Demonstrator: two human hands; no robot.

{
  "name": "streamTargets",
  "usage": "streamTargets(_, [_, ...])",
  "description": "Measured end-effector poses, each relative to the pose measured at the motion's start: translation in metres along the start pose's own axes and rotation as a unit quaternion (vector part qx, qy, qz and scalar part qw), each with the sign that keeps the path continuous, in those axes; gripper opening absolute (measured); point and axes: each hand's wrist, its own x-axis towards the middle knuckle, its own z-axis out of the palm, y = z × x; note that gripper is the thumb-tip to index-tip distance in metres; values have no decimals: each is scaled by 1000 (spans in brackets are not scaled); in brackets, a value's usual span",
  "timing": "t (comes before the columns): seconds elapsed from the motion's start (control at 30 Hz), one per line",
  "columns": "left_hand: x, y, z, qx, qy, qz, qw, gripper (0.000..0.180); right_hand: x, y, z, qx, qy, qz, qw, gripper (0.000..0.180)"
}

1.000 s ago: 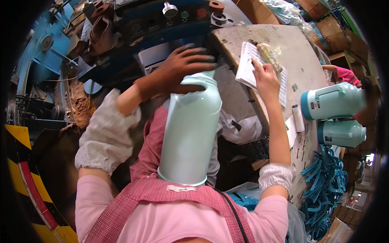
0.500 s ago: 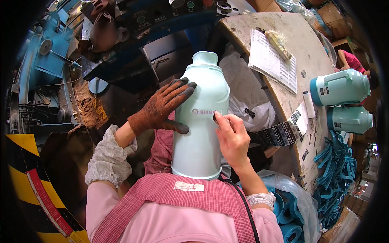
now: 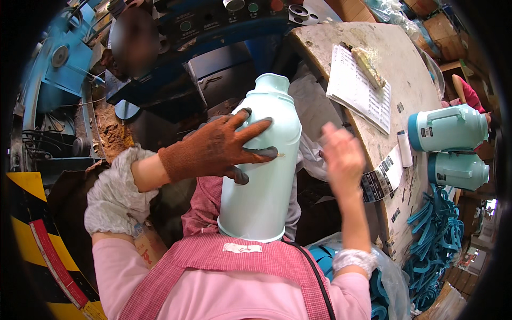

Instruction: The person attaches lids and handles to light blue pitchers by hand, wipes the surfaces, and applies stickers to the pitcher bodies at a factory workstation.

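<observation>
A pale mint-green thermos flask body (image 3: 253, 208) stands upright, leaning slightly, against my apron, its narrow neck away from me. My left hand (image 3: 213, 146), in a brown glove with dark fingertips, lies across the flask's front with the fingers spread. Under its fingertips a small brownish mark shows on the flask. To the right of the flask, and apart from it, my bare right hand (image 3: 343, 160) is smeared by motion, so its fingers and anything in them cannot be made out. The nearest thing beyond it is a strip of black-and-white labels (image 3: 380, 183) hanging over the table edge.
The worn table (image 3: 394, 40) on the right bears printed sheets (image 3: 352, 88), a wrapped packet (image 3: 369, 68) and a small white roll (image 3: 405, 149). Beyond are a thermos with handle (image 3: 453, 129), another one (image 3: 463, 170) and blue handles (image 3: 433, 234). Blue machinery (image 3: 58, 80) stands left; someone in pink is far right.
My right hand has left the flask and moved right toward the table edge. My left hand has slid right over the flask's front, where purple lettering showed before.
</observation>
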Motion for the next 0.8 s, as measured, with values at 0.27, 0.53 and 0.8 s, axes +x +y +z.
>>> streamTargets(0.27, [82, 38, -10, 102, -144, 108, 978, 65, 98, 109, 62, 102, -72, 85, 989, 52])
streamTargets(0.53, [134, 3, -72, 19, 70, 42, 996, 51, 152, 106, -25, 451, -453, 52, 767, 49])
streamTargets(0.8, [109, -169, -208, 428, 183, -312, 828, 32, 118, 167, -131, 324, 221, -13, 920, 41])
